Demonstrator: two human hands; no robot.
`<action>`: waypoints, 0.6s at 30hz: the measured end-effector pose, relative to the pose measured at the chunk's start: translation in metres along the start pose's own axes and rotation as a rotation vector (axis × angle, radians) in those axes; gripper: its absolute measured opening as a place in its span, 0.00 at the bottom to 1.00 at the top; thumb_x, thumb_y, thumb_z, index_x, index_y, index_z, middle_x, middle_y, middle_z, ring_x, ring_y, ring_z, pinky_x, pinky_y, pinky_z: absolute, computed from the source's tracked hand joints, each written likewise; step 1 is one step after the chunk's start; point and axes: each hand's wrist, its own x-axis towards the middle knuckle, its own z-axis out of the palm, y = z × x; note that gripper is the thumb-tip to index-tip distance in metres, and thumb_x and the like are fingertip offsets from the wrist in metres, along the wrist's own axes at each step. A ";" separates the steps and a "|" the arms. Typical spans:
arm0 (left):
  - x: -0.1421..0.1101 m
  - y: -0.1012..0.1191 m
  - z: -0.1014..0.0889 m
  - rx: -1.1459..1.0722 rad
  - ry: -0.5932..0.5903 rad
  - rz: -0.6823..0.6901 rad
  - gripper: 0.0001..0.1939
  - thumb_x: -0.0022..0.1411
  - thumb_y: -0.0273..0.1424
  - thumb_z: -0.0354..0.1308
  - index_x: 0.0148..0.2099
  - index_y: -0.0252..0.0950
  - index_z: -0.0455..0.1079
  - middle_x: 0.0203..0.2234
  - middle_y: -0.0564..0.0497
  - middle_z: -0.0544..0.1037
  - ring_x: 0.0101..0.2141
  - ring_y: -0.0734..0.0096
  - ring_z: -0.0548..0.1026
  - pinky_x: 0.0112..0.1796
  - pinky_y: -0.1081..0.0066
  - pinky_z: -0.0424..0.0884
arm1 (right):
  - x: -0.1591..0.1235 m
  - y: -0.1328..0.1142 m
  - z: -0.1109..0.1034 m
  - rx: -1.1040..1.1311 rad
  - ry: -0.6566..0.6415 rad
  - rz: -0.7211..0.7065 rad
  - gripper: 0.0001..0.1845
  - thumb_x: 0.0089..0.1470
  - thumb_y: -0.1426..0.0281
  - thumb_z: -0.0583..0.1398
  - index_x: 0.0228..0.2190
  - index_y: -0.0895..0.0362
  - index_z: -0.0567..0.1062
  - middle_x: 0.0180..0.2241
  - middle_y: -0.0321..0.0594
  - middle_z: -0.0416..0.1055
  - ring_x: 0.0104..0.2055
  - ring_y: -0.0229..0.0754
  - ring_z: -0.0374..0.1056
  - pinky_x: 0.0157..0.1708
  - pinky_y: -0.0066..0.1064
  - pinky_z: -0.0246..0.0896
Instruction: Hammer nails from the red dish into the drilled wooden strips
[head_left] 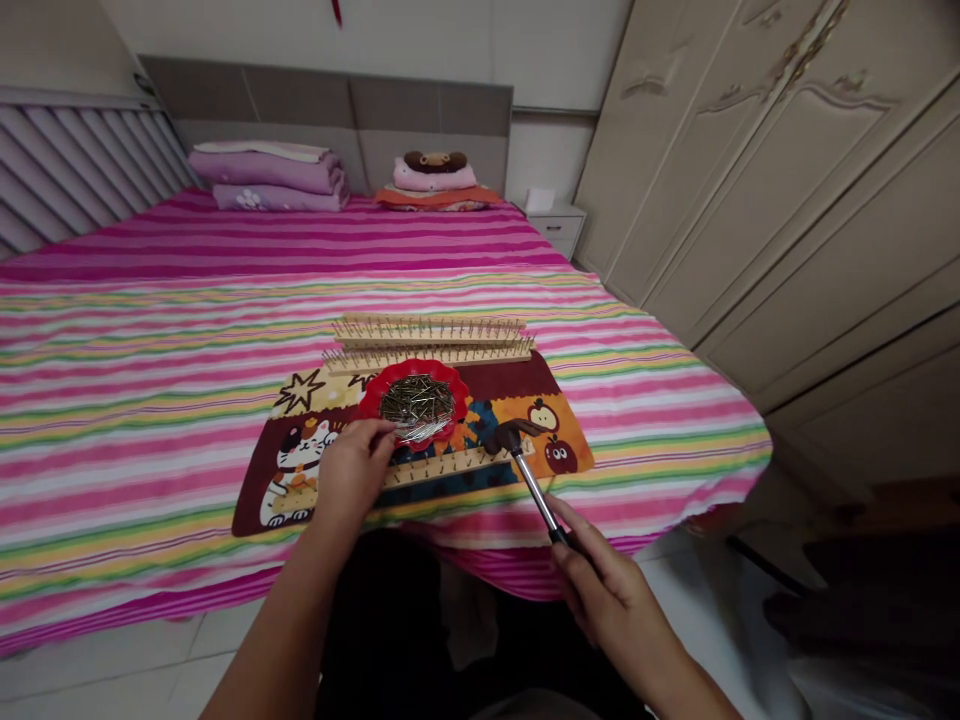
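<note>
My right hand grips the black handle of a hammer, whose dark head rests on or just over the right end of a wooden strip studded with nails. My left hand has thumb and fingers pinched together at the near-left rim of a red scalloped dish. Whatever lies between those fingertips is too small to make out. Loose nails fill the dish. Part of the near strip is hidden behind my left hand and wrist.
Two more nail-studded wooden strips, a far strip and a nearer one, lie behind the dish. Beneath is a patterned mat on a striped bedspread. Folded bedding sits by the headboard; a wardrobe stands right.
</note>
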 end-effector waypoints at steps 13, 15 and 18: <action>0.062 0.028 0.033 0.482 -0.579 -0.004 0.13 0.51 0.25 0.53 0.35 0.35 0.77 0.34 0.39 0.80 0.36 0.59 0.77 0.36 0.69 0.68 | 0.001 0.017 -0.004 0.087 -0.065 0.067 0.29 0.59 0.58 0.53 0.60 0.55 0.62 0.18 0.27 0.51 0.18 0.33 0.46 0.15 0.22 0.41; 0.061 0.025 0.031 0.467 -0.566 0.021 0.12 0.52 0.26 0.52 0.35 0.35 0.77 0.34 0.39 0.80 0.37 0.59 0.77 0.36 0.69 0.68 | 0.002 0.018 -0.004 0.086 -0.066 0.066 0.29 0.59 0.59 0.53 0.60 0.55 0.62 0.19 0.28 0.52 0.18 0.33 0.46 0.15 0.22 0.42; 0.060 0.019 0.029 0.424 -0.537 0.051 0.11 0.54 0.28 0.51 0.33 0.35 0.76 0.33 0.40 0.80 0.37 0.60 0.76 0.36 0.70 0.67 | 0.002 0.018 -0.004 0.091 -0.072 0.064 0.30 0.59 0.58 0.53 0.60 0.56 0.62 0.18 0.28 0.52 0.18 0.32 0.46 0.15 0.22 0.41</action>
